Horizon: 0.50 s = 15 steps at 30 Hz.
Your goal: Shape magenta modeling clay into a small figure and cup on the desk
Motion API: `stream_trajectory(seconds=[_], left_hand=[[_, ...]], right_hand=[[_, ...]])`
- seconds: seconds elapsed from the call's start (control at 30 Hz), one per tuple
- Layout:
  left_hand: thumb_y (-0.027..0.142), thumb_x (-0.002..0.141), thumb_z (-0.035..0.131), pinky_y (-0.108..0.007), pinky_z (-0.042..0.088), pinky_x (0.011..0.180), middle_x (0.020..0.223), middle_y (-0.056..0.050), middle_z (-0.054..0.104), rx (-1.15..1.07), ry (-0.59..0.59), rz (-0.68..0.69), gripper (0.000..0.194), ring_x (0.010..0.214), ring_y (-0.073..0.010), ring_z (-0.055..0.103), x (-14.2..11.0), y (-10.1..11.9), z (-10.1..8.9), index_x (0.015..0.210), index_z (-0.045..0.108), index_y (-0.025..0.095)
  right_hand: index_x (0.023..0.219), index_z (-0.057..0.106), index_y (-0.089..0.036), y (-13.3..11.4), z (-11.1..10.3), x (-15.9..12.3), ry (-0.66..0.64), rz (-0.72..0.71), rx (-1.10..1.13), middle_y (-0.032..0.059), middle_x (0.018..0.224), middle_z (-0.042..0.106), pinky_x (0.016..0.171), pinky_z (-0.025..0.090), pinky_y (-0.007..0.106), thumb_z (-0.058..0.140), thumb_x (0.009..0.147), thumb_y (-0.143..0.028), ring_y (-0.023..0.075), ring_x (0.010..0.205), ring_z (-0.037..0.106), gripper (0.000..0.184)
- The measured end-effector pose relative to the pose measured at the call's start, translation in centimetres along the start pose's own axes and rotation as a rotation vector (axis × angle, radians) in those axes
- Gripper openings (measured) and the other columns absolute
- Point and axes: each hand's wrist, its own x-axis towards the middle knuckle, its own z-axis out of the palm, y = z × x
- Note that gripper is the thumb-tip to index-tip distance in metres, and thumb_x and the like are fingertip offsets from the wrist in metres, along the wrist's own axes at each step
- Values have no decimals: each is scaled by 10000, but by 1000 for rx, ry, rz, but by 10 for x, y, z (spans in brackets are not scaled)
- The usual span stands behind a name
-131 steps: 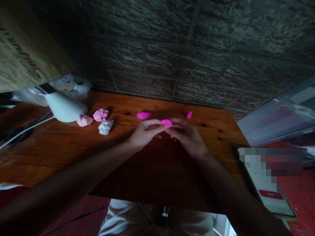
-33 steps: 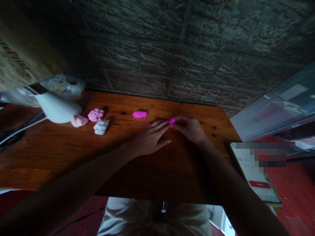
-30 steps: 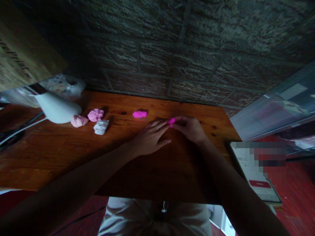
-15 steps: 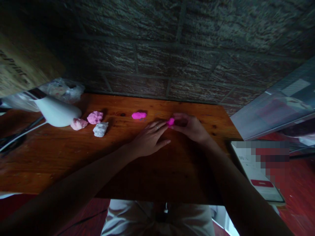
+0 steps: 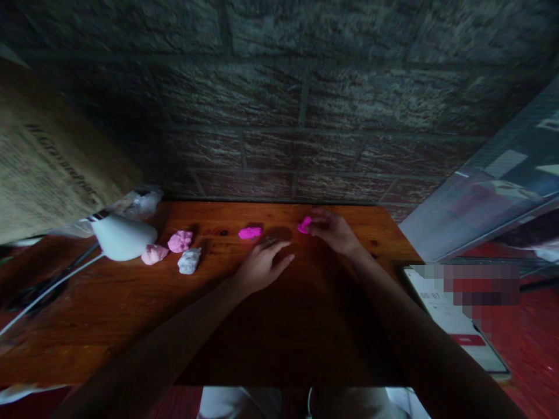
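Note:
My right hand (image 5: 332, 230) pinches a small bright pink lump of clay (image 5: 304, 224) at its fingertips, just above the far part of the wooden table (image 5: 131, 302). Resting on the table to the left of it, my left hand (image 5: 261, 265) has its fingers loosely stretched and holds nothing. A second bright pink piece of clay (image 5: 250, 233) lies just beyond my left hand's fingertips.
At the left lie a pale pink lump (image 5: 154, 254), a pink lump (image 5: 180, 241) and a white lump (image 5: 189, 261) beside a white lamp base (image 5: 121, 237) with its cable. A crumpled plastic bag (image 5: 138, 202) sits by the brick wall. A printed card (image 5: 454, 314) lies at the right.
The flat pink disc once held in both hands is out of sight. My left hand went down flat on the table. My right hand carries a small pink lump farther from me.

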Motion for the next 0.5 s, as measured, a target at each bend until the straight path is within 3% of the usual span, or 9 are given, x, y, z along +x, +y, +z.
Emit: stream_trajectory(seconds=[0.17,0.33,0.43,0.5], left_hand=[[364,1002,557,-434,557,1044,1229,-116,749,-23,54,18,306,1160,-250,706,-1,3,0,1205,683,173],[316,1001,548,-451,538,1056,1223,-114,743,77,163,81,295,1170,-253,688,3,-8,-17,1235,671,185],[298,974,572,-523,489,1099,1280,-155,709,220,309,-47,351,1258,-303,631,7,-30,-28,1287,641,155],[324,918,644,-540,501,1082,1315,-163,692,261,346,-137,422,1265,-329,623,9,-45,-32,1306,633,159]], right_hand=[[1217,625,-179,2,1,43,-6,-65,-132,93,991,826,954,565,437,844,744,-333,253,967,784,544],[1253,618,-193,15,8,45,-13,-99,-157,90,1055,817,969,563,440,831,766,-316,237,989,776,545],[1285,602,-211,13,6,39,4,-121,-127,80,1080,812,965,571,438,843,754,-300,230,995,772,589],[1292,604,-214,5,2,32,25,-119,-143,87,1123,801,949,582,437,836,755,-268,236,995,771,588]])
